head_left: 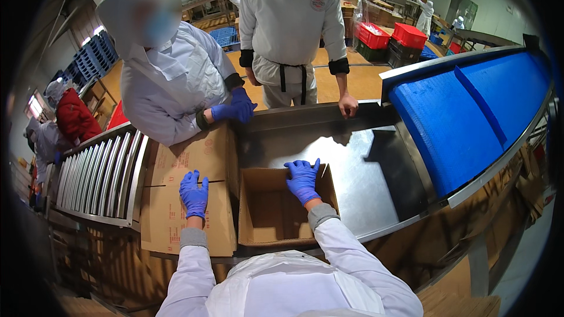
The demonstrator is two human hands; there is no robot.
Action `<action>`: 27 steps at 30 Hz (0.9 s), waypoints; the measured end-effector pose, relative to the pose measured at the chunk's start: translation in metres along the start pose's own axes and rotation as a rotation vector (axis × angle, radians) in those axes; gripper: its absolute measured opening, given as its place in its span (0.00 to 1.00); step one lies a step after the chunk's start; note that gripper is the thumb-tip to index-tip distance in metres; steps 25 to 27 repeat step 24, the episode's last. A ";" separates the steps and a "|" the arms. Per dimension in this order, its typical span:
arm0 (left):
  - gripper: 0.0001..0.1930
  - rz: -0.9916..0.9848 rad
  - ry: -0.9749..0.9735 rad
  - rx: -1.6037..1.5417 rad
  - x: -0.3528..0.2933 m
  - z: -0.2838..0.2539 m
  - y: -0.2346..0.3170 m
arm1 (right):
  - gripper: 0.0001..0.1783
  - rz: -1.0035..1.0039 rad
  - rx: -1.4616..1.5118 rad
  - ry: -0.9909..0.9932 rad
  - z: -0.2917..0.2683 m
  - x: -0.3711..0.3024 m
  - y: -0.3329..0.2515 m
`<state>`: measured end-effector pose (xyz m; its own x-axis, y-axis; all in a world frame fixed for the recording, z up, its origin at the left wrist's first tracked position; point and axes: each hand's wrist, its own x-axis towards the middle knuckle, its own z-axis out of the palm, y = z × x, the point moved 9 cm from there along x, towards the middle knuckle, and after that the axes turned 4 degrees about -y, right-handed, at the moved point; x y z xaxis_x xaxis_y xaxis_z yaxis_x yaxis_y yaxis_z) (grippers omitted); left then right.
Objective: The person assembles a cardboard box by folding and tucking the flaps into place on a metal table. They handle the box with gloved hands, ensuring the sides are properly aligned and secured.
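My left hand (194, 195), in a blue glove, lies with fingers spread on top of a closed brown cardboard box (158, 214) marked with red print. To its right stands an open cardboard box (276, 205), its inside showing no contents. My right hand (302, 181), also blue-gloved, reaches across this open box to its far rim near the right corner. The fingers bend over that rim, and their tips are hidden. Under the open box lies a shiny metal work surface (358, 185).
A roller conveyor (94, 173) runs off at left; a blue belt conveyor (452, 123) rises at right. Across from me, one person's gloved hands (235, 107) rest above another closed box (200, 152). A second person's bare hand (348, 105) touches the metal edge. Red crates (373, 35) stand behind.
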<state>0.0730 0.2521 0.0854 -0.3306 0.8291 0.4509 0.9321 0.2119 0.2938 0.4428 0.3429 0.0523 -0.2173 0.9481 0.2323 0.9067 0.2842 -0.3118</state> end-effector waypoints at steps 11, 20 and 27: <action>0.21 0.023 0.022 -0.015 -0.002 -0.002 -0.001 | 0.20 0.007 -0.031 -0.007 -0.002 -0.003 -0.006; 0.23 0.016 0.001 -0.033 0.003 0.000 -0.005 | 0.26 0.033 -0.113 -0.108 0.006 -0.002 -0.006; 0.23 0.031 -0.017 -0.076 0.004 0.001 -0.003 | 0.31 0.053 -0.171 -0.170 0.011 -0.006 -0.005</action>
